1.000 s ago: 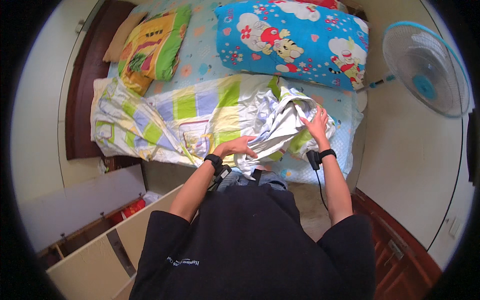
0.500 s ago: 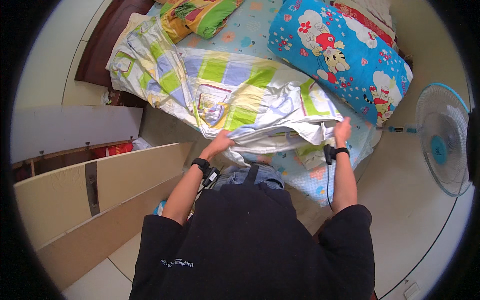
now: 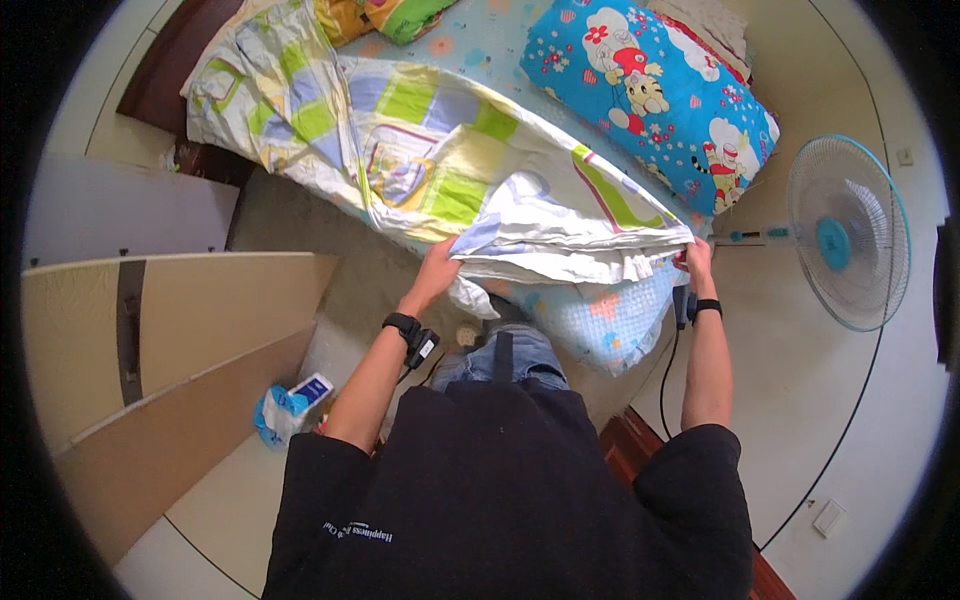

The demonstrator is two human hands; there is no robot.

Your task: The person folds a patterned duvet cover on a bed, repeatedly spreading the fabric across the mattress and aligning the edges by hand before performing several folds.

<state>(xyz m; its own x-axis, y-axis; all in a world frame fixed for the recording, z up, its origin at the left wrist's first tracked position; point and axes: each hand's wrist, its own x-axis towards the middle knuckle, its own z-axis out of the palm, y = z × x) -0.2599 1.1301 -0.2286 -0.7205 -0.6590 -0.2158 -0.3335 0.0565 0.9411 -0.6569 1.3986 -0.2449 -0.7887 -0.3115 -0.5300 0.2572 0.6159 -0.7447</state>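
Observation:
A duvet cover (image 3: 440,150) with green, yellow, white and lilac patches lies across the bed, folded over itself in places. My left hand (image 3: 436,270) is closed on its near edge, and a loose white corner hangs below the fingers. At the right end, my right hand (image 3: 698,258) grips a gathered corner. Between the two hands the near edge is drawn fairly straight, in several layered folds. Under it shows the light blue flowered bed sheet (image 3: 600,318). A blue cartoon-print pillow or folded quilt (image 3: 650,100) lies just beyond the cover.
To the right stands a fan (image 3: 835,243) by the wall. Wooden panels (image 3: 210,320) lean at the left. A blue-and-white package (image 3: 290,405) sits on the floor near them. An orange-green bundle (image 3: 405,15) lies on the bed's far side.
My right hand has moved slightly right with its corner, and the cover's near edge is pulled straighter between my hands. The whole view has shifted, showing more floor.

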